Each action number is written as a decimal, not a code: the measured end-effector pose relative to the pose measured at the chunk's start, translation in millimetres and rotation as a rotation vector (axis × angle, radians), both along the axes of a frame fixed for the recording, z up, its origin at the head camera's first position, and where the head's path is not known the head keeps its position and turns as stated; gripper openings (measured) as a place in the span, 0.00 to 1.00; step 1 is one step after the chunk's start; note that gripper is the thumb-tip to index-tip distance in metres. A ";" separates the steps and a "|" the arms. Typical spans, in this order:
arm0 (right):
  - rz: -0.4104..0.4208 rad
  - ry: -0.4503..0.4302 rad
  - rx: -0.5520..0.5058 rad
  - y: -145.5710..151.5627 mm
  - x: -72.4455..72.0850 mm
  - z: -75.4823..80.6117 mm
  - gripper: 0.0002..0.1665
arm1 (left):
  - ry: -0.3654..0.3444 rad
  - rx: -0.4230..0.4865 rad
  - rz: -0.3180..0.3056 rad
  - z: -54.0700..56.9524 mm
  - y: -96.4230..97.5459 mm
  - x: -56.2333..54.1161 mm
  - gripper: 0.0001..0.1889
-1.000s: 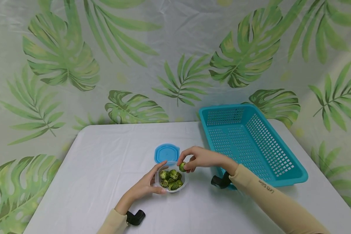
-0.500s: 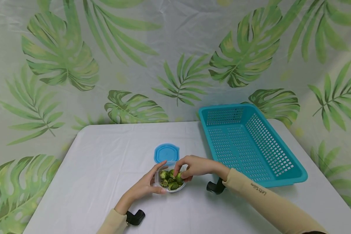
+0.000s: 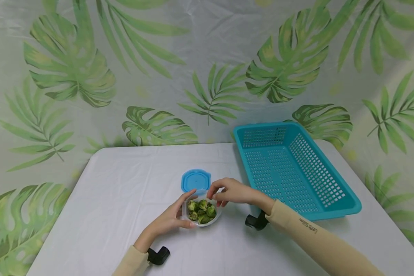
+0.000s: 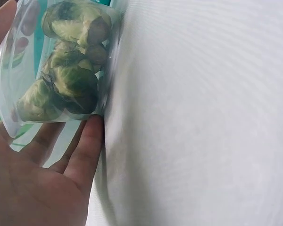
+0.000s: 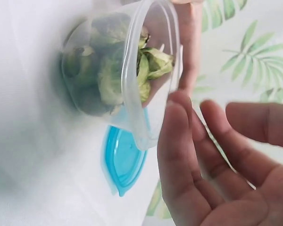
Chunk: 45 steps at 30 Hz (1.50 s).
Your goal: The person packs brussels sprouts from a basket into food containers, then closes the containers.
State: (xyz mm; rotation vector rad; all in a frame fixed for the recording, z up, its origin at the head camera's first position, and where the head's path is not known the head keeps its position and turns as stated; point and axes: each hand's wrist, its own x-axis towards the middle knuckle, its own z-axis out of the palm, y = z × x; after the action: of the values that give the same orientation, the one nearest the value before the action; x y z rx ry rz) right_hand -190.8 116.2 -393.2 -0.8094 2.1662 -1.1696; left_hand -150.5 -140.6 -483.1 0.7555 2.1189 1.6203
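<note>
A clear plastic food container [image 5: 130, 77] stands on the white-covered table with several Brussels sprouts [image 3: 204, 219] in it. My left hand [image 3: 172, 219] holds it from the left, thumb on the near side and fingers round the far side. The left wrist view shows those fingertips [image 4: 90, 134] against the container's lower wall. Over the right part of its rim hovers my right hand [image 3: 232, 192], fingers loosely bent. In the right wrist view nothing is between those fingers, and the fingertips [image 5: 173, 117] are beside the container's mouth.
Just behind the container lies a blue lid [image 3: 196, 180]. A large teal perforated basket [image 3: 334, 212] occupies the table's right side, close to my right forearm. A leaf-patterned curtain [image 3: 210, 50] hangs behind the table [image 3: 131, 180].
My right hand lowered a Brussels sprout into the container and let it go, then rose slightly above the rim. The left hand and container stayed where they were.
</note>
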 end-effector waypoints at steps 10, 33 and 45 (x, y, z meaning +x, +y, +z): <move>-0.185 0.095 -0.083 1.0 10.4 3.5 0.11 | 0.029 -0.056 -0.031 6.6 -0.4 0.7 0.51; -0.623 -0.023 -0.382 -25.1 23.0 1.0 0.21 | 0.128 0.027 0.330 20.6 3.2 -17.4 0.30; -0.765 -0.092 -0.489 -43.6 16.0 -21.3 0.22 | 0.089 0.006 0.447 23.4 4.3 -28.2 0.30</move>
State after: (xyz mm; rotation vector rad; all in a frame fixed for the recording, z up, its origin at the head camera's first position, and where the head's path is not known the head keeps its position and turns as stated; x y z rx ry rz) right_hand -174.9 72.7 -414.6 -0.0535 2.1904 -2.1147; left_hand -178.7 -136.3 -459.7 0.3740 2.4776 1.8354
